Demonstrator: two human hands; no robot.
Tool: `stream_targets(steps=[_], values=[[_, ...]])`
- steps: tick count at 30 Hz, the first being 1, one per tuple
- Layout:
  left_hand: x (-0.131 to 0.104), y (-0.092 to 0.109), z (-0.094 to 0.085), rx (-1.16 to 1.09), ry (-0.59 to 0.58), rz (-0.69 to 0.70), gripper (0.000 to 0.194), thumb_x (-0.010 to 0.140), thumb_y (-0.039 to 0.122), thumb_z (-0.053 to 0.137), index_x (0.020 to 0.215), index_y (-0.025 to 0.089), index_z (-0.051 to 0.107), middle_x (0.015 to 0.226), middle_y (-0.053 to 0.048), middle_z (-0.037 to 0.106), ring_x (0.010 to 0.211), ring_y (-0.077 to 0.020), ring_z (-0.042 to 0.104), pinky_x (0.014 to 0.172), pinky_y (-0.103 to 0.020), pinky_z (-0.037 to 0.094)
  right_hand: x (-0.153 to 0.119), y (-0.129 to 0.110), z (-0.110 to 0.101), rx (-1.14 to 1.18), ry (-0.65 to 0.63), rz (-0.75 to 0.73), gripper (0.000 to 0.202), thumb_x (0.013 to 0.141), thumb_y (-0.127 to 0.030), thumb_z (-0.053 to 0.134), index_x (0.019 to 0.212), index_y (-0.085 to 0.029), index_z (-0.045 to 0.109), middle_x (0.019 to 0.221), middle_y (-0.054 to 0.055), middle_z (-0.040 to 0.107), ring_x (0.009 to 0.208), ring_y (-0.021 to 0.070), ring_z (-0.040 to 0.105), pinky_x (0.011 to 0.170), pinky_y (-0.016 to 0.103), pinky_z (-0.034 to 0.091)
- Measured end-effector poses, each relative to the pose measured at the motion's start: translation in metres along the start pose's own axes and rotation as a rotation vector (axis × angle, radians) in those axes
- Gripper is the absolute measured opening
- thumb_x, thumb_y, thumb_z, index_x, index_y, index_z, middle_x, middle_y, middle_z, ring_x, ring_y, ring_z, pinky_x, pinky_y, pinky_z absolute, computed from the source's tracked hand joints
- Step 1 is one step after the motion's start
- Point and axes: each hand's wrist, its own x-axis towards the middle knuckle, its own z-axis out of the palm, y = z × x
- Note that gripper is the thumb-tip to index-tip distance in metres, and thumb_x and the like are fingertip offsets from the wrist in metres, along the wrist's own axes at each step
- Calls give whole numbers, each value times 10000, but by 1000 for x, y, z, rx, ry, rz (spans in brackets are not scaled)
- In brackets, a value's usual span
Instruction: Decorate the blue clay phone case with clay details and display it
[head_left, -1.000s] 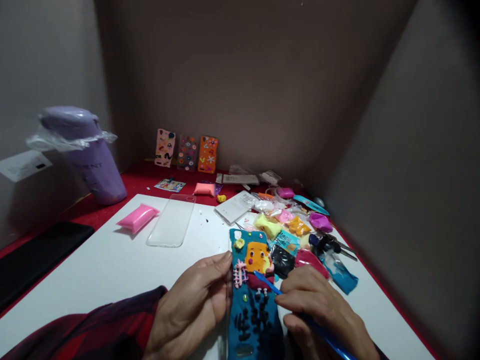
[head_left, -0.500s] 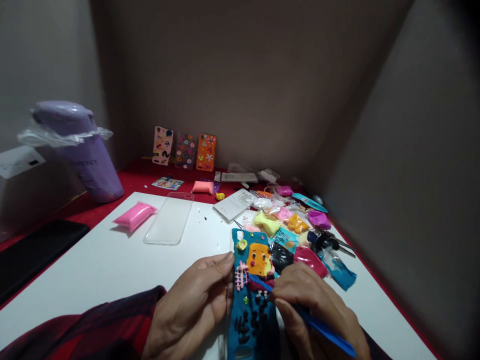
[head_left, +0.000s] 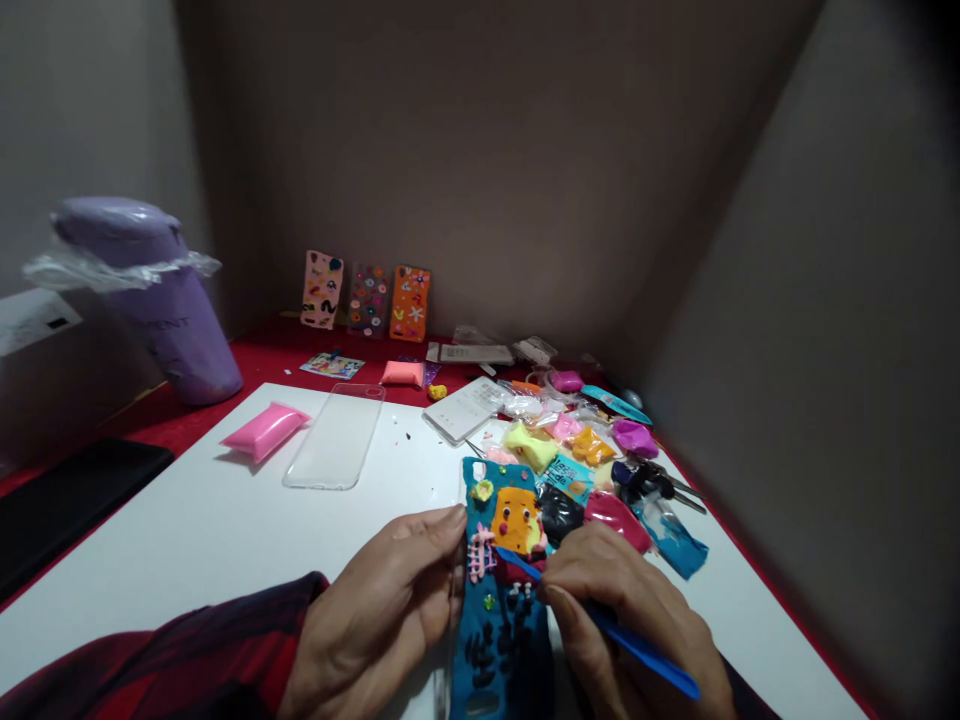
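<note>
**Teal decorated phone case in the left hand, blue tool in the right hand**

Left hand: grip closed on the case along its left edge, thumb near the upper part. Case faces the wearer, in front of the body, its lower end at the bottom of view. On it: an orange figure with stuck-on eyes, a dark red patch below that, a pink lattice, a yellow flower, black strokes lower down.

Right hand: grip pinched around the tool, handle slanting down to the right. Tip at the dark red patch, near the lattice (touching or just above, cannot tell).

Beyond the left hand, on the white worktop: a clear case, with a pink packet just beside it. Right of the decorated case, a heap of coloured clay packets, scissors at its right side.

Far back, three decorated cases stand in a row. Purple tumbler at far left, clear plastic round its upper part.
</note>
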Motion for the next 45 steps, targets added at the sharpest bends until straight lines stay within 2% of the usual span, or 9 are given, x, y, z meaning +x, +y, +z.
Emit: stream_targets(steps=[10,16,25,29,42,45], values=[[-1,3,3,7,-26,-4,234,860,217,572,1031,88,666,932,-133,696,961,-232,628,939,-364,439,3,-3,-4,-27,-10,-25,135,806,-55,530,768,-175,578,666,-13,614,642,106,557,603,247,467],[2,2,5,17,-21,-10,245,861,218,578,1027,60,663,925,-142,698,949,-231,633,938,-364,431,3,-1,-3,0,-28,-62,135,792,-43,546,761,-167,586,658,-8,614,650,110,554,614,249,470],[0,2,4,22,-36,-9,280,893,231,534,1069,38,634,937,-152,697,941,-228,635,934,-384,426,0,-1,-5,-45,-46,-30,131,808,-43,549,773,-166,578,685,-2,606,651,103,557,604,240,471],[0,2,4,21,-40,-7,281,898,224,525,1081,35,624,939,-152,696,933,-222,636,939,-393,419,2,-3,-5,-53,-7,-12,140,808,-56,539,739,-172,574,652,-10,599,628,104,553,585,241,469],[1,2,7,36,-2,-23,248,839,238,611,992,53,671,906,-144,701,924,-238,635,912,-367,434,6,-5,-3,-37,-27,-52,154,796,-42,536,726,-168,589,622,11,593,595,129,543,555,263,457],[0,3,7,35,-6,-27,246,846,245,601,986,59,678,888,-136,702,921,-234,633,912,-364,434,6,-8,-3,-40,13,-35,154,797,-42,542,716,-165,587,624,13,593,602,129,549,562,262,457]])
